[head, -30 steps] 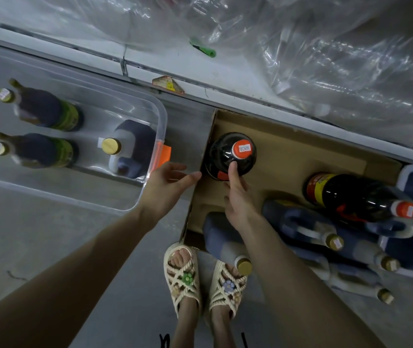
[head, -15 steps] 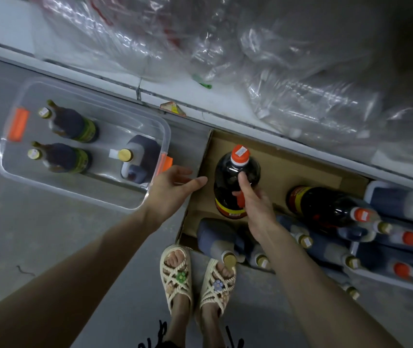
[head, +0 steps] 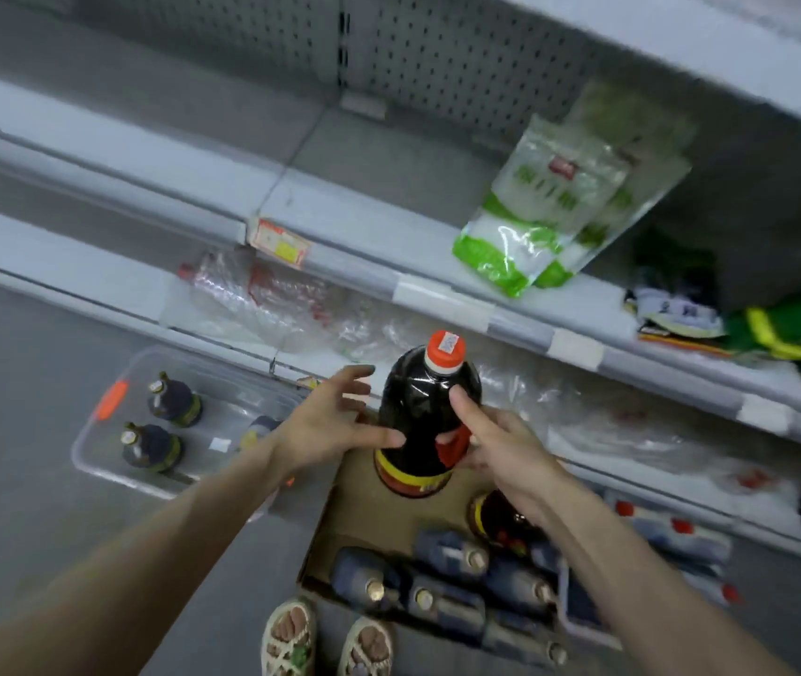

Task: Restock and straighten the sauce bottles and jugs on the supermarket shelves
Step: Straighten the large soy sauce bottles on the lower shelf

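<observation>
The bottle (head: 425,426) is held upright over the cardboard box (head: 354,514). Its long axis runs from 6 to 12 o'clock, with the orange cap (head: 445,351) at 12, toward the shelves. The bottle lies at 9 o'clock from the right grip (head: 505,446), which is clenched round the red handle (head: 452,448) on the bottle's side, one finger laid up along the shoulder. The left grip (head: 325,422) is released with fingers spread at 9 o'clock of the bottle, and only its thumb touches the side (the weight seems to be carried by the right alone). The lower shelf (head: 47,256), beyond the cap, is strewn with crumpled clear wrap (head: 266,304). The shelf above (head: 379,163) is bare from 11 to 12 o'clock, with bags (head: 549,212) at 1 o'clock. A lift toward 12, to the left of the bags, is judged to be called for.
</observation>
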Motion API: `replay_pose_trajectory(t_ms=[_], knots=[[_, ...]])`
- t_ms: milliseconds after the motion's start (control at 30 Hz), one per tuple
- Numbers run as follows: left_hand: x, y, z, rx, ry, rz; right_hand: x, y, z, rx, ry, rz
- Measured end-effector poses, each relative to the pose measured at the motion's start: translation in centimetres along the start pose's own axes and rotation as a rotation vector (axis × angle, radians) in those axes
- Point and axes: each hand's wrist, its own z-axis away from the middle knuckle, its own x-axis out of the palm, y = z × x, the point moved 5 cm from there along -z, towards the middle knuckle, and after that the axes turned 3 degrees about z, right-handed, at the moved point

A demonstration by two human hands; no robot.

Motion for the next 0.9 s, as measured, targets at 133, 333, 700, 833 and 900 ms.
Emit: replay_pose_trajectory(t_ms=[133,333,700,833,900], knots=[[-0.5,10.8,4.1,0.18,-0.046,-0.073,-2.2,-10.2,6.4,-0.178,-0.066,0.131],[-0.8,27.5,12.4,0.418,-0.088,-0.1,-5.5,-24.7,18.6,-0.42,-0.107,0.247],[-3.6,41.6,18.3,0.635,0.139,-0.055,-6.4,-38.2,27.6,-0.597,-0.09,0.355],[-5.6,43.5,15.9,0.664,0.166,-0.066,-5.7,-40.8,26.1,-0.633,-0.019,0.258],[-6.7,44.2,14.2,0.66,0.176,-0.065,-5.3,-42.0,24.8,-0.635,-0.006,0.219]])
